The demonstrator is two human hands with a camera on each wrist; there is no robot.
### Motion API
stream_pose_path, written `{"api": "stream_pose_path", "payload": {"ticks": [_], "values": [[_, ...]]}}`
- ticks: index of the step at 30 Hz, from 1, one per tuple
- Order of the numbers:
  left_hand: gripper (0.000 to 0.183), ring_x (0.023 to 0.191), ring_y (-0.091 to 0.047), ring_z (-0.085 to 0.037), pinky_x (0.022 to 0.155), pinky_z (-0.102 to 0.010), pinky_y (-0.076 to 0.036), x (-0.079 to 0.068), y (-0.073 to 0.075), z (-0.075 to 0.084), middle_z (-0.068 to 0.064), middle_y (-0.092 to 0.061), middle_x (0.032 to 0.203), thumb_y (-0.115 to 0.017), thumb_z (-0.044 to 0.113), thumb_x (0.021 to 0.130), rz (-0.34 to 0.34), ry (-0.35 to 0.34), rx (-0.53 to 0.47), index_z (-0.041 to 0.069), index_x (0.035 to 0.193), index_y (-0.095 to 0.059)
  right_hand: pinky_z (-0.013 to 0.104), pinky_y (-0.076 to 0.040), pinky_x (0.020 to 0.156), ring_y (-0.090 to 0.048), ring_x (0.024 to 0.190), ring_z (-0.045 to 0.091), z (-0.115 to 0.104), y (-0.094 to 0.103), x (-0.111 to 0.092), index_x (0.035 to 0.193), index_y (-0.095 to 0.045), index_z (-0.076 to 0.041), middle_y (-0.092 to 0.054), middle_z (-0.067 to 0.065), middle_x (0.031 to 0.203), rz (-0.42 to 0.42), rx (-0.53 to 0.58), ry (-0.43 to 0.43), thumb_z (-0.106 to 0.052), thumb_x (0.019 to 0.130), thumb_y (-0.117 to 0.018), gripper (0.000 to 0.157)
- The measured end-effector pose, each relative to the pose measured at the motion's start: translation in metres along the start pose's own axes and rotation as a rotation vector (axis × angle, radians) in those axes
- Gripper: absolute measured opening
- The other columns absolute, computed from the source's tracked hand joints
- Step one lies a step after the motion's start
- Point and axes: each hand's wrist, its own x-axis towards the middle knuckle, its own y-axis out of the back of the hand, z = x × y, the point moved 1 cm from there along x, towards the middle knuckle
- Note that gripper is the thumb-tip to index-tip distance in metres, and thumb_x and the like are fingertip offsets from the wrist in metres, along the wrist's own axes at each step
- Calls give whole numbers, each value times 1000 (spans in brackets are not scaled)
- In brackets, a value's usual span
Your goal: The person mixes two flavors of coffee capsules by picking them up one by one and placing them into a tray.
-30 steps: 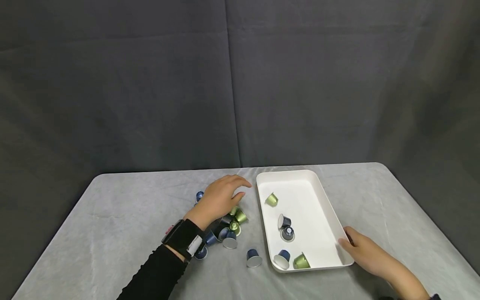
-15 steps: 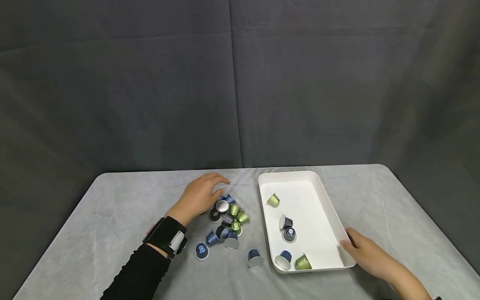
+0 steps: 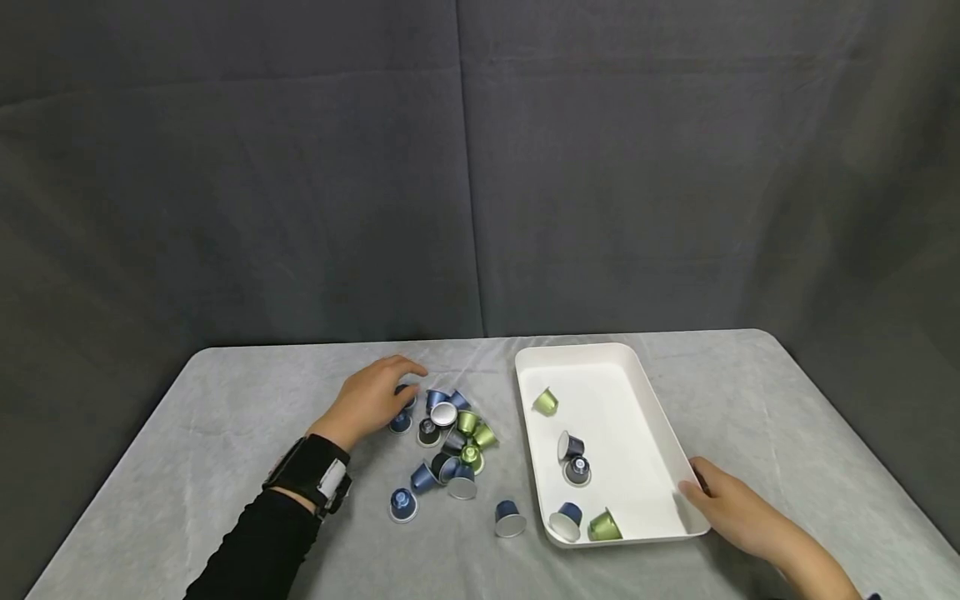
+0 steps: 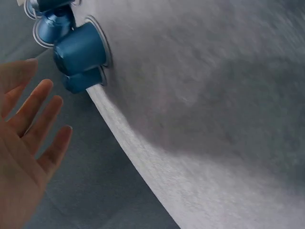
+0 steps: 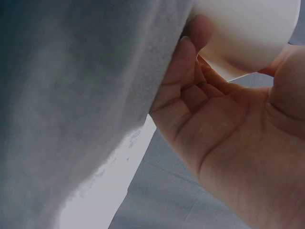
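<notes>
1. Five pods [image 3: 604,526] in the tray [image 3: 630,417]; a heap [image 3: 468,422] beyond its left edge.
2. Left hand [image 3: 367,400] hangs loose by the heap: best cupped low.
3. Right hand [image 3: 733,505] grips the tray's right edge: best firmly.

Heap of capsules [image 3: 454,441] on the table [image 3: 187,467], left of the tray [image 3: 618,433] (five capsules [image 3: 577,471] inside)

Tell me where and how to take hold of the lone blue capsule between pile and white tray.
Likely best: pinch the capsule by its blue body just behind the wide pale lid, coming from above, across its left and right sides. It lies on its side, lid at its near end, both flanks clear of the pile and white tray.
</notes>
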Motion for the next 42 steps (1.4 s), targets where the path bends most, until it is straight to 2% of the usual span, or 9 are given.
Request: {"api": "stream_pose_path", "payload": {"ticks": [4, 9, 15, 20, 29, 37, 42], "values": [[29, 121, -57, -29, 97, -50, -47, -1, -1, -8, -7, -62, 130, -68, 16, 95, -6, 20, -1, 14, 124, -68, 33, -44, 70, -52, 86, 20, -1, 0, 1, 115, -53, 6, -61, 8, 100, 2, -1, 4, -16, 103, -52, 25], [29, 117, -59, -28, 94, -49, -48, -5, -4, -13, -9, -61, 131, -68, 15, 95, -45, 59, 0, 14, 124, -68, 33, -44, 69, -52, 86, 20, -1, 0, 1, 115, -53, 5, -61, 8, 99, 1, -2, 5, -16, 103, -52, 24], [28, 124, -56, -30, 100, -50, -45, -5, -9, -17, -11, -61, 132, -67, 15, 95, -46, 64, -9, 13, 124, -68, 34, -45, 70, -53, 87, 21, 0, 0, 1, 116, -53, 6, -62, 10, 101, -4, 3, 0, -17, 103, -52, 26], [27, 124, -55, -31, 100, -50, -45, -2, -11, -15, -11, -62, 131, -67, 13, 95, -52, 74, -11, 13, 123, -69, 35, -46, 72, -54, 90, 22, 2, 1, 0, 119, -53, 6, -63, 12, 106, -6, 8, -6, -18, 103, -53, 29], [29, 122, -57, -33, 101, -49, -43, 5, -14, -7, -15, -63, 127, -67, 14, 95, -72, 175, -60, 5, 123, -67, 32, -45, 69, -53, 87, 21, 2, 2, -2, 118, -53, 6, -63, 10, 103, -2, 13, -8, -17, 103, -52, 28], [33, 114, -60, -36, 96, -50, -47, 3, -11, -4, -20, -63, 122, -69, 19, 94, -60, 260, -40, 0, 120, -67, 34, -46, 72, -54, 90, 22, 2, 1, -3, 119, -53, 7, -63, 12, 106, -2, 5, -2, -17, 103, -52, 28], [32, 111, -61, -36, 94, -49, -48, 1, -10, -3, -20, -64, 118, -69, 20, 93, -57, 272, -33, -1, 118, -69, 35, -45, 71, -53, 89, 22, 2, 1, -2, 118, -53, 6, -63, 12, 105, -5, 2, -4, -17, 103, -52, 27]]}}
